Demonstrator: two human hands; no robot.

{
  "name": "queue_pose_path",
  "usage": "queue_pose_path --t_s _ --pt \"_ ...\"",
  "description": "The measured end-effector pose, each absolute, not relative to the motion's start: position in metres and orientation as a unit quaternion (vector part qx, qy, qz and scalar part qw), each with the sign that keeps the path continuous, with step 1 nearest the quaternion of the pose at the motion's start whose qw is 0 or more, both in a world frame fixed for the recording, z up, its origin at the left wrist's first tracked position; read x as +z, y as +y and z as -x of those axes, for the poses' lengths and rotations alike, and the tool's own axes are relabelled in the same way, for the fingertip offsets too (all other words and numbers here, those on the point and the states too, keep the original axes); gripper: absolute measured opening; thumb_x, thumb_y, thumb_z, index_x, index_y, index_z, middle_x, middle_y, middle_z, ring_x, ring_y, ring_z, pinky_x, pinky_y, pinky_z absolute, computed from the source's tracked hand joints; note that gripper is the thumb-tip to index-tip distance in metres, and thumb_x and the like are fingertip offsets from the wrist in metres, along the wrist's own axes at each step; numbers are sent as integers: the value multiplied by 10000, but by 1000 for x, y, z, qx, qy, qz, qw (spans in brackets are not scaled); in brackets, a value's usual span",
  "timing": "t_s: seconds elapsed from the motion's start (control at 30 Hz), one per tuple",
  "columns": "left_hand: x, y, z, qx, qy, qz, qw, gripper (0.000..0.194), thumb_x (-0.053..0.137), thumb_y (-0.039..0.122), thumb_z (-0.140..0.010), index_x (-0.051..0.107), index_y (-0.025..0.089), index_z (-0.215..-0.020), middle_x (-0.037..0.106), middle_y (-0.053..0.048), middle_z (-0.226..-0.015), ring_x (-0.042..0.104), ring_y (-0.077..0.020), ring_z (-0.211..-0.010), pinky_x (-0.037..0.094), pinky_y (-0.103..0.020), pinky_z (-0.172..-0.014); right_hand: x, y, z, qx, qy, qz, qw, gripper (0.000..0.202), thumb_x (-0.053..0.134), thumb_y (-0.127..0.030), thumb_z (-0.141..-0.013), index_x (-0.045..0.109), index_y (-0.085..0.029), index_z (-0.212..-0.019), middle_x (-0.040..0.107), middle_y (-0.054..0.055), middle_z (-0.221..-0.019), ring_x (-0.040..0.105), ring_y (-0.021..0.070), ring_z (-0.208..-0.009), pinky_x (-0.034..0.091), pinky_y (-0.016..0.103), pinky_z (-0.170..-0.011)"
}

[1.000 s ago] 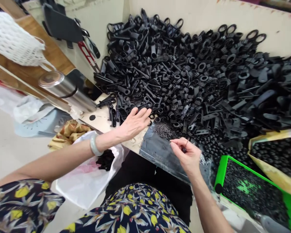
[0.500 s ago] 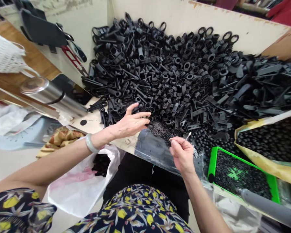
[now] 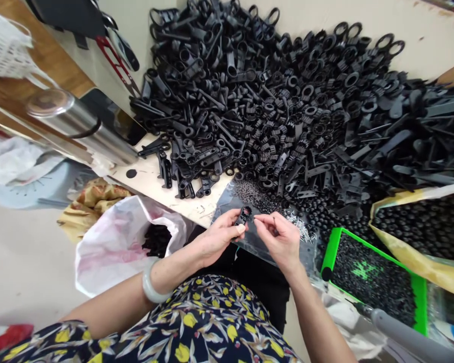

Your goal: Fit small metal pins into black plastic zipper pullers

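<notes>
black ringed part (image 3: 243, 217) gripped in left hand (image 3: 220, 236); right hand (image 3: 285, 243) pinched closed beside it.

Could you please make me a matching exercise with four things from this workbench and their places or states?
1. Left hand
2. Pale bracelet
3. Green tray
4. Silver pins

A. Filled with small black pieces
B. Scattered on the grey mat
C. Holding a black ringed part
D. Worn on the wrist

Pairs: 1-C, 2-D, 3-A, 4-B
</notes>
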State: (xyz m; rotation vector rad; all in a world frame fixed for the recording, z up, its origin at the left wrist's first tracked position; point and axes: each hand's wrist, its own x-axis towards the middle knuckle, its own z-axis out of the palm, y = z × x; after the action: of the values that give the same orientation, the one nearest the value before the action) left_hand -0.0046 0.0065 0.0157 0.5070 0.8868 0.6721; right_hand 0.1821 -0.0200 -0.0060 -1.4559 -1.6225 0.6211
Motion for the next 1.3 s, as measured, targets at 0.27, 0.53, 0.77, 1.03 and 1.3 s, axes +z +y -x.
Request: queue_pose_path --t_s 0.27,0.53,0.77,1.03,1.3 --pt "13 3 2 308 411 -228 827 398 848 251 -728 665 148 -1066 598 12 -819 502 -108 -719 372 -261 -684 -24 -25 -186 150 -747 547 347 161 622 -229 -991 768 -215 -1059 725 33 -829 604 106 -594 497 238 -603" --pt "14 2 0 298 412 -229 830 361 791 216 -755 638 141 -1073 596 11 -831 498 -106 -713 366 -274 -688 -20 -20 -185 56 -805 489 332 158 594 -160 -1018 724 -149 -1107 729 42 -835 665 101 -683 512 207 -666" --pt "5 0 0 297 422 -241 822 370 780 243 -751 617 136 -1065 582 23 -795 494 -103 -697 378 -270 -692 -22 -23 -187 64 -824 464 317 140 602 -141 -1009 708 -137 -1100 721 39 -823 645 98 -678 490 206 -632" --pt "-10 -4 1 311 415 -332 788 420 746 488 -857 629 129 -1042 598 6 -775 486 -85 -610 352 -248 -604 -23 -29 -183 112 -796 490 339 105 613 -126 -985 707 -168 -1005 662 -5 -749 568 75 -583 443 193 -574" --pt "-7 -3 2 313 423 -363 769 457 739 525 -860 651 122 -1054 613 0 -754 454 -76 -578 334 -235 -568 -23 -36 -182 146 -764 523 348 114 630 -146 -992 712 -190 -1056 678 6 -829 578 81 -632 454 202 -599"
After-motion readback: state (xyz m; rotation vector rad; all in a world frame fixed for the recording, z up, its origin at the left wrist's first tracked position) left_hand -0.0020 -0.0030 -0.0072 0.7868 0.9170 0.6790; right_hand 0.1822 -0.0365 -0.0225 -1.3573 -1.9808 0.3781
